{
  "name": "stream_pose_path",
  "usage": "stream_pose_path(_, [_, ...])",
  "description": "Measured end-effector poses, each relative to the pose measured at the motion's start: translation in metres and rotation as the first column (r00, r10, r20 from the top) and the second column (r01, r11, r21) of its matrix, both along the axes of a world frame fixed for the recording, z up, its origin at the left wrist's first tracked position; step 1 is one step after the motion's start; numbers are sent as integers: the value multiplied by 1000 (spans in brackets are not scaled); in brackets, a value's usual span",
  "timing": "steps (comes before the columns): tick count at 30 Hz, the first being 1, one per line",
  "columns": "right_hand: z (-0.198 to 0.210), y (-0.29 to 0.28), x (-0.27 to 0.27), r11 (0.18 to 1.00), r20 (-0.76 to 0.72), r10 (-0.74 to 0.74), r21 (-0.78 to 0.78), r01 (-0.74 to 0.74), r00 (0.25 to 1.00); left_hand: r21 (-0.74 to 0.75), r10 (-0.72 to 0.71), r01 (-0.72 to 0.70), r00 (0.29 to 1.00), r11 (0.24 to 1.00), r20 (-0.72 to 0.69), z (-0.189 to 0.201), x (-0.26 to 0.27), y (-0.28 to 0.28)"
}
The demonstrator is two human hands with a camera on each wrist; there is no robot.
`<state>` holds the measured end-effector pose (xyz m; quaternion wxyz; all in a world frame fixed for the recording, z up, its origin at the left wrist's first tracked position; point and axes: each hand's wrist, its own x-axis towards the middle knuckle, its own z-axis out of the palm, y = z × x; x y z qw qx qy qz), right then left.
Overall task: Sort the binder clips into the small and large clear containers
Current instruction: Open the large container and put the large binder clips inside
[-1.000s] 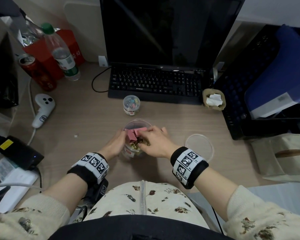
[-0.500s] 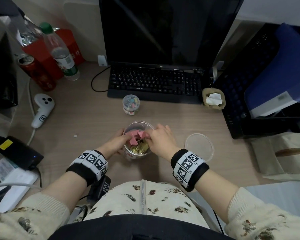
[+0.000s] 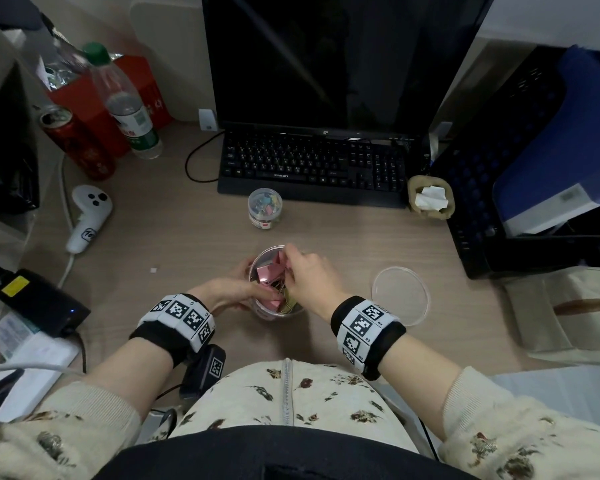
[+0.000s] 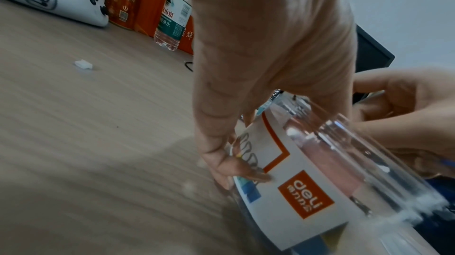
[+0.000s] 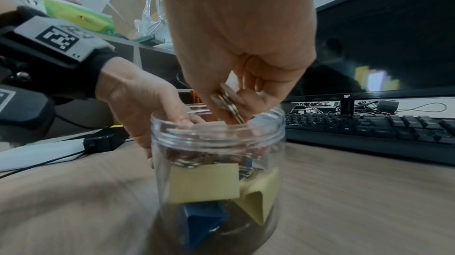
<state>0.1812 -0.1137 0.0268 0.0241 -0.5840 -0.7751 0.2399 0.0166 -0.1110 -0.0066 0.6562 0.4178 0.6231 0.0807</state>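
The large clear container [image 3: 261,261] [image 5: 216,162] [image 4: 320,171] stands open on the desk in front of me, holding pink, yellow and blue binder clips. My left hand [image 3: 238,292] [image 4: 246,84] [image 5: 142,107] grips its side. My right hand [image 3: 307,275] [image 5: 234,64] reaches into its mouth and pinches the silver wire handles of a pink binder clip [image 3: 269,273] [image 5: 230,106]. The small clear container [image 3: 264,208] with small coloured clips stands farther back, near the keyboard.
The large container's clear lid [image 3: 399,295] lies on the desk to the right. A black keyboard [image 3: 314,168] and monitor [image 3: 343,60] are behind. A water bottle [image 3: 123,102], red can [image 3: 77,142] and white controller [image 3: 89,218] stand at the left; a black crate [image 3: 499,174] at the right.
My right hand has moved from the container's near rim to its far side, carrying the pink clip lower into the mouth. The left hand keeps its grip on the side.
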Motion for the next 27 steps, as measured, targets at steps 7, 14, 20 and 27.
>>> stream_pose_path(7, [-10, 3, 2, 997, -15, 26, -71, -27, 1000, 24, -22, 22, 1000, 999, 8, 7, 1, -4])
stream_pose_path(14, [-8, 10, 20, 993, -34, 26, 115, -22, 999, 2, -20, 20, 1000, 1000, -6, 7, -1, -3])
stream_pose_path(20, [-16, 8, 23, 986, 127, 162, 23, -166, 979, 17, -49, 49, 998, 999, -28, 6, 0, -3])
stream_pose_path(27, [-24, 10, 16, 979, 263, 168, 70, -193, 950, 78, -54, 63, 992, 995, -113, 1, 3, -4])
